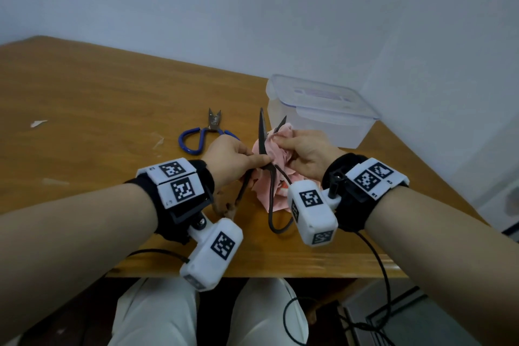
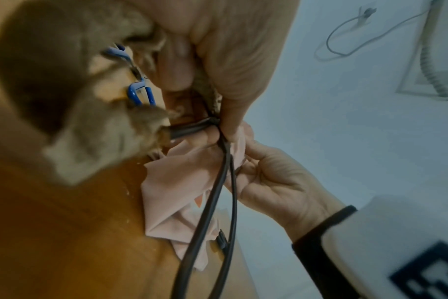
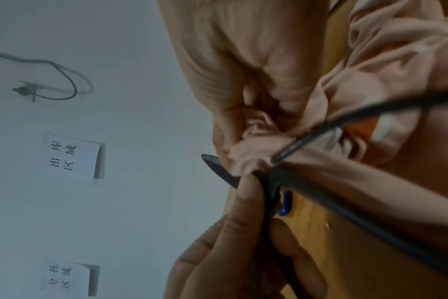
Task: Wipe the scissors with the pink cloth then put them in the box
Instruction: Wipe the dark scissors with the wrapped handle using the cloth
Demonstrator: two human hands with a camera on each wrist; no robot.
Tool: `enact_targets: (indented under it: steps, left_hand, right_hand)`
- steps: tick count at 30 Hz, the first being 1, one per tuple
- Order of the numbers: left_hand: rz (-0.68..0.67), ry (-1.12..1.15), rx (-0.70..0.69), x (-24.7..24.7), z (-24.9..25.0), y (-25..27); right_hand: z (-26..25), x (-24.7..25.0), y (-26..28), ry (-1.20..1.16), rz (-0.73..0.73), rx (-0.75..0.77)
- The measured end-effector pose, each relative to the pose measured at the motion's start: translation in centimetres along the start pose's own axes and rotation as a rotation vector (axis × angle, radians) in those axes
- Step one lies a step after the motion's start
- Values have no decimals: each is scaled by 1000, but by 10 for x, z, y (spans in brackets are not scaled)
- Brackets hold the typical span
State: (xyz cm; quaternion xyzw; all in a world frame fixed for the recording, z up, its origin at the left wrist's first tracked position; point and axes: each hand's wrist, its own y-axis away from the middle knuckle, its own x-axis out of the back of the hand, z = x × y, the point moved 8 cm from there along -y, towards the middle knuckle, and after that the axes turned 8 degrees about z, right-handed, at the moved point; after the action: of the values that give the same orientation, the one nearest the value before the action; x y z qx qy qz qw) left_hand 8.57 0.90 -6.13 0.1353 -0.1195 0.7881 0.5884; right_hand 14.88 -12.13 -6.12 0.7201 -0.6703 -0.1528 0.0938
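Note:
Black scissors (image 1: 263,135) stand over the table with the blades spread and pointing away from me. My left hand (image 1: 257,161) pinches them at the pivot between thumb and fingers; the long handle loops (image 2: 226,178) hang toward me. My right hand (image 1: 282,141) grips the crumpled pink cloth (image 1: 276,153), bunched round the right blade, whose tip pokes out above. In the right wrist view the cloth (image 3: 253,153) wraps one blade beside the bare one (image 3: 218,171). The clear plastic box (image 1: 323,112) sits just behind my right hand with its lid lying on top.
A second pair of scissors with blue handles (image 1: 202,135) lies on the wooden table (image 1: 98,98) left of my hands. Small white scraps lie further left. A pale wall stands close behind the box. Cables hang off the table's near edge by my knees.

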Motion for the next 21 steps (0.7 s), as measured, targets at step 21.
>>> enact_targets:
  steps: [21]
  left_hand:
    - [-66,-5,46,-10,-13,-1]
  right_hand:
    - [-47,17,33,695,144,621]
